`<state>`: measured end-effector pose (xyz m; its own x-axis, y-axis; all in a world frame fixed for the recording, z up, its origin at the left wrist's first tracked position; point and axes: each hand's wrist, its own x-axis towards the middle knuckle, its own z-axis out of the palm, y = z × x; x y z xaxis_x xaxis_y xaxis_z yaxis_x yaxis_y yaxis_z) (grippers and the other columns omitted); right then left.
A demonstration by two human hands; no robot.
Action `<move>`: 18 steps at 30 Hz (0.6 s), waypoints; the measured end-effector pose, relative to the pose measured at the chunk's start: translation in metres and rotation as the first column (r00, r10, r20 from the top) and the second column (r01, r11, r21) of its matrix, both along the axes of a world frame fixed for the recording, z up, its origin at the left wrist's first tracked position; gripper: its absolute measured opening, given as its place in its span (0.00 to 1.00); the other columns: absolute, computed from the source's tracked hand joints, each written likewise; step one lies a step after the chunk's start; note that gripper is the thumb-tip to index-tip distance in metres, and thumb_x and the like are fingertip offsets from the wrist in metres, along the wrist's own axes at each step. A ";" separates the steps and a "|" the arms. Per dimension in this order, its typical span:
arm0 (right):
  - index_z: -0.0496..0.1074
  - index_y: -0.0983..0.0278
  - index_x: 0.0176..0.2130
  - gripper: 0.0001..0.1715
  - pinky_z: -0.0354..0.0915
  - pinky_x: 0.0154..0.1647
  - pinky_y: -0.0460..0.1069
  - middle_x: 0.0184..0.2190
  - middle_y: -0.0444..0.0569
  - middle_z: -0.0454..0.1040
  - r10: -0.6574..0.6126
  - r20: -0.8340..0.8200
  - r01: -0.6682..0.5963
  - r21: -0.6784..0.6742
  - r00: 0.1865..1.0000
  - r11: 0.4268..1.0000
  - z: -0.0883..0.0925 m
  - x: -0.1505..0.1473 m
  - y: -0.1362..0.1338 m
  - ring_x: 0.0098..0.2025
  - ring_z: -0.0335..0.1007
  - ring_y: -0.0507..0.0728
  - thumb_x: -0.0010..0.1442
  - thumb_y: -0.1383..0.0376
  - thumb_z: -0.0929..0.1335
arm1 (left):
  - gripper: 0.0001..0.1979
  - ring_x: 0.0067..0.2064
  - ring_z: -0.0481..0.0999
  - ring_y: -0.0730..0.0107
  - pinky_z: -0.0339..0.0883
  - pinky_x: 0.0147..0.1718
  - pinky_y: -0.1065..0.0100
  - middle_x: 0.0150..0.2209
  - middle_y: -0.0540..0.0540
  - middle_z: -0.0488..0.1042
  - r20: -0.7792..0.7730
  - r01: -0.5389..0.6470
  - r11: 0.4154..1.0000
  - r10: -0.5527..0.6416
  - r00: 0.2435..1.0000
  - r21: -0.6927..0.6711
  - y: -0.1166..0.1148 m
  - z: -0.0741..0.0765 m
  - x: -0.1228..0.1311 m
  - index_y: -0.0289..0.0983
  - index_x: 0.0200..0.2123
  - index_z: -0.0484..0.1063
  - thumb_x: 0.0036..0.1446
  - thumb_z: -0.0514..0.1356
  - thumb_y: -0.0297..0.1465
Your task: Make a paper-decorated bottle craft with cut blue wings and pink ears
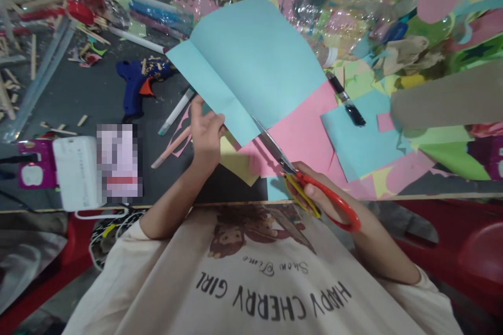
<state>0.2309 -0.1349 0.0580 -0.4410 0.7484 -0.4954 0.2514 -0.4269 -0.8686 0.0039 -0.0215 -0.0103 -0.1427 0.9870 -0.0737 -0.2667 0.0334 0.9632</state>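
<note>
A large sheet of light blue paper (259,52) is raised above the table, with a crease or cut line running along its lower left strip. My left hand (207,133) grips the lower left edge of that sheet, thumb and fingers closed on it. In my right hand (310,183) is a pair of scissors (341,204) with red and yellow handles. Their blades point up and left, and the tips meet the blue sheet near its lower corner. Pink paper (302,138) and a yellow piece (238,162) lie beneath.
A blue glue gun (133,89) lies to the left, near a marker (176,110) and a white power strip (76,172). On the right rest a black marker (346,99) and a smaller blue sheet (365,136). Plastic bottles, sticks and paper scraps crowd the back.
</note>
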 end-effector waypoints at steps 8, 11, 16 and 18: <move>0.63 0.58 0.43 0.23 0.57 0.26 0.49 0.27 0.42 0.59 -0.030 0.024 0.030 0.000 0.999 1.000 0.004 -0.004 -0.001 0.27 0.56 0.52 0.64 0.43 0.60 | 0.17 0.24 0.71 0.74 0.71 0.28 0.68 0.26 0.55 0.70 -0.005 0.040 0.999 -0.040 0.999 0.003 -0.001 -0.003 -0.001 0.47 0.44 0.66 0.52 0.67 0.37; 0.62 0.58 0.44 0.25 0.53 0.25 0.48 0.26 0.40 0.59 -0.005 0.046 0.005 0.000 0.999 1.000 0.005 -0.004 0.001 0.25 0.53 0.51 0.64 0.41 0.60 | 0.17 0.22 0.68 0.76 0.68 0.26 0.70 0.25 0.56 0.69 0.023 0.036 0.999 -0.036 0.999 0.016 -0.001 0.000 0.000 0.47 0.43 0.66 0.51 0.68 0.36; 0.61 0.59 0.45 0.29 0.48 0.23 0.48 0.25 0.39 0.56 0.043 0.049 -0.043 0.003 0.998 0.999 0.001 -0.003 0.001 0.23 0.49 0.49 0.62 0.38 0.59 | 0.17 0.24 0.71 0.74 0.73 0.32 0.67 0.24 0.57 0.68 0.044 0.016 1.000 -0.016 0.999 0.001 0.000 0.003 0.001 0.46 0.41 0.67 0.49 0.68 0.34; 0.61 0.60 0.46 0.31 0.48 0.23 0.47 0.25 0.39 0.56 0.032 0.039 -0.032 -0.005 0.999 0.999 -0.004 -0.003 -0.001 0.24 0.49 0.49 0.62 0.37 0.59 | 0.18 0.28 0.75 0.70 0.74 0.36 0.64 0.24 0.56 0.69 0.044 0.018 1.000 -0.017 0.999 -0.007 0.000 0.004 0.002 0.47 0.42 0.67 0.49 0.68 0.34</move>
